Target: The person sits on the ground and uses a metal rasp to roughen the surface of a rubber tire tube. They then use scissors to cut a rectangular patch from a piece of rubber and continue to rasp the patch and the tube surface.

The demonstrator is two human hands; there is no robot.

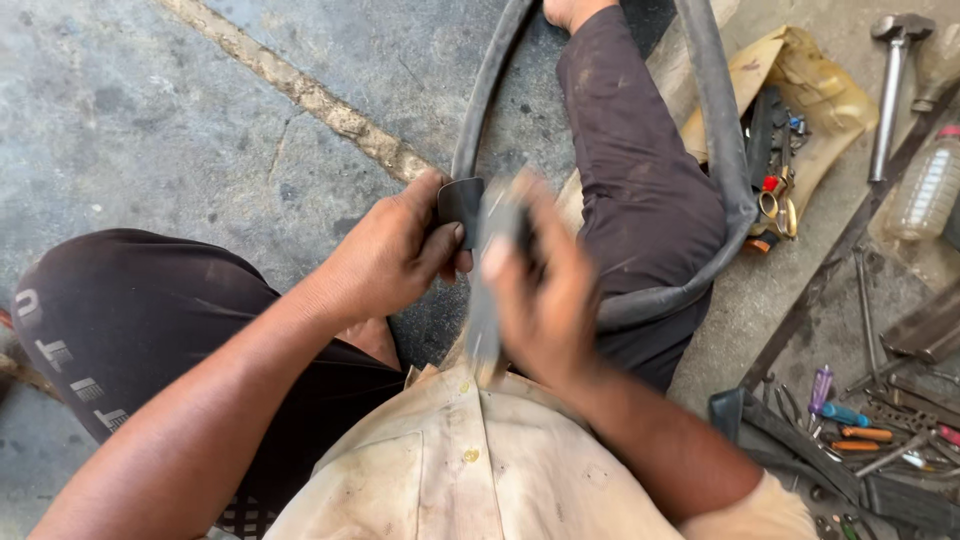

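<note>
My left hand [390,255] grips a folded part of a black rubber inner tube [715,120] that loops over my right leg. The pinched section of the tube [460,205] sticks up between thumb and fingers. My right hand [545,295] is blurred and holds a flat grey tool, perhaps a file or rasp [485,300], against that section. The tool's lower end points toward my shirt.
I sit on a cracked concrete floor [150,110]. A yellowish bag with small tools [800,90] lies at the upper right, with a hammer [890,80] and a plastic bottle [925,185]. Several screwdrivers and metal tools [860,430] lie at the lower right.
</note>
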